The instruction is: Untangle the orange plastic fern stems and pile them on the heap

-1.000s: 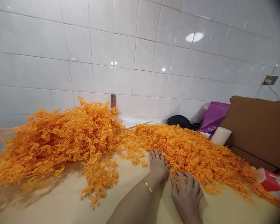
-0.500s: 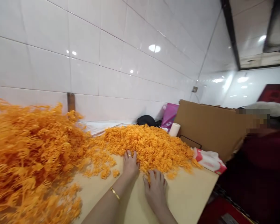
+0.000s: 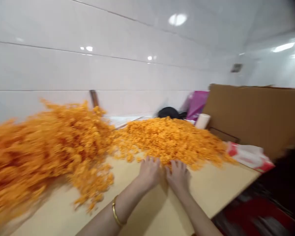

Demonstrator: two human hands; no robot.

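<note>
A wide, low pile of small orange artificial flower pieces (image 3: 172, 137) lies on the pale yellow tabletop (image 3: 149, 213). At its near edge, my left hand (image 3: 149, 172) rests with the back up and fingers apart, its fingertips against the pieces. Close beside it, my right hand (image 3: 179, 177) has its fingers spread toward the same edge. Neither hand appears to grasp anything, though the fingertips are partly blurred. A taller heap of orange sprigs (image 3: 73, 137) stands to the left, smeared by motion. My left wrist wears a gold bangle (image 3: 116, 211).
Behind the pile are a dark round object (image 3: 169, 112), a purple bag (image 3: 197, 105) and a white roll (image 3: 203, 121). A big cardboard box (image 3: 255, 114) stands at the right, with a red and white packet (image 3: 249, 155) before it. White tiled wall (image 3: 137, 75) backs the table.
The view has swung right-to-left across the scene, so things shift and the co-worker at right is mostly out of sight. My hands have come closer together at the pile's near edge.
</note>
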